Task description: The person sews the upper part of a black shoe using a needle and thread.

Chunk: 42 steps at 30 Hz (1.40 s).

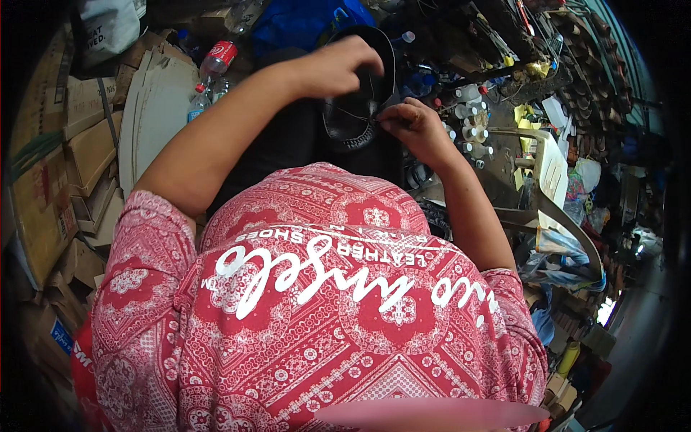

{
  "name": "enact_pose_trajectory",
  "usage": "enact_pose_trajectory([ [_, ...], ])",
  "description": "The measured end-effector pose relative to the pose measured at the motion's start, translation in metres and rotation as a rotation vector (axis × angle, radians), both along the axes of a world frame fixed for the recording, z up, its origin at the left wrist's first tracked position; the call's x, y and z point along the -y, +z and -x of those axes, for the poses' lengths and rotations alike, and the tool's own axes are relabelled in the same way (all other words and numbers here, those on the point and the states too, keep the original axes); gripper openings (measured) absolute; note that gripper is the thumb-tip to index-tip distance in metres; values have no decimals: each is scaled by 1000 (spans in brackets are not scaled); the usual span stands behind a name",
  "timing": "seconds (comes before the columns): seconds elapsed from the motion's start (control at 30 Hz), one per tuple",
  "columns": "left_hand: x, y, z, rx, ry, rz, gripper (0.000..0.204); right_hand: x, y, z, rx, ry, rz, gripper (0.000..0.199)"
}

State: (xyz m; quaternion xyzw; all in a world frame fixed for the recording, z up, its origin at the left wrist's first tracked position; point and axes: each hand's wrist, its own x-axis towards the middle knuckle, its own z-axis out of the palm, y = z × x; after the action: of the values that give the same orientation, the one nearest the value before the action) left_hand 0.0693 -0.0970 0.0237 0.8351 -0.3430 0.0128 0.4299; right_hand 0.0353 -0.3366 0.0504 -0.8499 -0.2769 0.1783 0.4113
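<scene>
shoe (349, 128) on lap, thread (353, 114) across it

the black shoe lies at the lap, over dark trousers (286, 129), stitched end toward the person; the thread crosses its opening; the right hand (419, 128) pinches the thread between thumb and forefinger at the shoe's right edge; the left hand (340, 68) is raised over the shoe's left side, blurred, its grip impossible to tell; bottles (471, 134) stand to the right, near a chair (551, 173).

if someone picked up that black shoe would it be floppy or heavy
The black shoe probably mostly holds its shape, since its curved wall stands up. It may feel light for its size, being open and hollow.
</scene>
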Motion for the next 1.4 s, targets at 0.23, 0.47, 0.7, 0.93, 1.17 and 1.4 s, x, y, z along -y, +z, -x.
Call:
enact_pose_trajectory([
  [0.23,-30,25,58,-79,262,-37,41,1,4,34,268,-59,267,25],
  [0.47,-10,9,92,243,362,-317,14,2,-3,42,338,-71,287,33],
  [0.7,-2,-1,73,48,264,-93,13,17,-12,2,-150,-25,11,27],
  [0.93,0,-2,73,-13,276,-189,14,15,-7,-15,-311,44,76,28],
  [1.17,2,0,73,-52,255,-215,13,17,-11,-18,-329,31,79,29],
  [1.4,4,-2,74,-41,263,-199,12,16,-8,-18,-330,49,65,33],
])
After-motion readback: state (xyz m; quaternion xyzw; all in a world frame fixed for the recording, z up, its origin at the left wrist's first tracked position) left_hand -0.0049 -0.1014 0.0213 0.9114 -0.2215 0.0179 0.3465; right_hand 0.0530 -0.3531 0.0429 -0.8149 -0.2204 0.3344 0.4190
